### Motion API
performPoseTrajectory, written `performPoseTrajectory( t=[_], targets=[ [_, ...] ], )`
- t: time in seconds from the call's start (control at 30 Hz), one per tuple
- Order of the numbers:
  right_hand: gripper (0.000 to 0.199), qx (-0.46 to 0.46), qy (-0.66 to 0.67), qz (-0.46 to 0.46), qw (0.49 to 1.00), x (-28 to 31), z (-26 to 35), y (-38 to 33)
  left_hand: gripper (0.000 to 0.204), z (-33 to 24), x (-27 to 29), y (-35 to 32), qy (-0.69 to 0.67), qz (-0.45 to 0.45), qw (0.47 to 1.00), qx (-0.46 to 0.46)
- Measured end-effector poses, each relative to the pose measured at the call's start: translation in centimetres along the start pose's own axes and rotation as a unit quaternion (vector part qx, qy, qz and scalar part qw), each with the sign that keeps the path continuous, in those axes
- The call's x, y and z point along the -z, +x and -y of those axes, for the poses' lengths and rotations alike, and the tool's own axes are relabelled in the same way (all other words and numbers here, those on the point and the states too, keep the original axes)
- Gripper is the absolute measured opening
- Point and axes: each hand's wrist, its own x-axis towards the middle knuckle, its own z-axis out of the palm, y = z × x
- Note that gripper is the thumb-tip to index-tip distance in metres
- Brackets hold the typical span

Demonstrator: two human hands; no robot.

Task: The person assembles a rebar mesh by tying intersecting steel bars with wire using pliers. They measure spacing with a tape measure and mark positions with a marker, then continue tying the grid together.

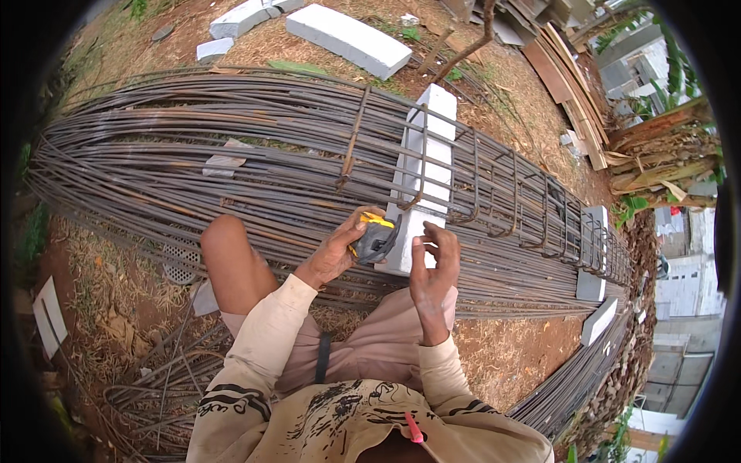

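My left hand is closed around a black and yellow tape measure, held above the near end of a white block. Just right of the tape measure is my right hand, fingers bent and thumb apart from them, with nothing visible between. No drawn-out tape blade can be made out. Below both hands lies a long bundle of steel rebar. The white block lies crosswise on it, inside a cage of rods and bent rebar stirrups.
Another white block crosses the bundle farther right. More blocks lie on the dry grass beyond. Wooden planks are stacked at the far right. Loose bent rods lie at lower left, and another rod bundle at lower right.
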Motion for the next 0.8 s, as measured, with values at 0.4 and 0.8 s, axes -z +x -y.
performPoseTrajectory(
  t=[0.4, 0.8],
  targets=[
    [0.028, -0.064, -0.021, 0.145, 0.987, -2.4, 1.6, 0.8, 0.081, -0.5, -2.0, -0.9, 0.568, -0.143, 0.779, -0.224],
    [0.026, -0.353, 0.229, 0.142, 0.896, -4.1, -1.6, -1.7, 0.089, 0.1, -4.1, -3.0, 0.694, -0.232, 0.625, -0.272]
  ],
)
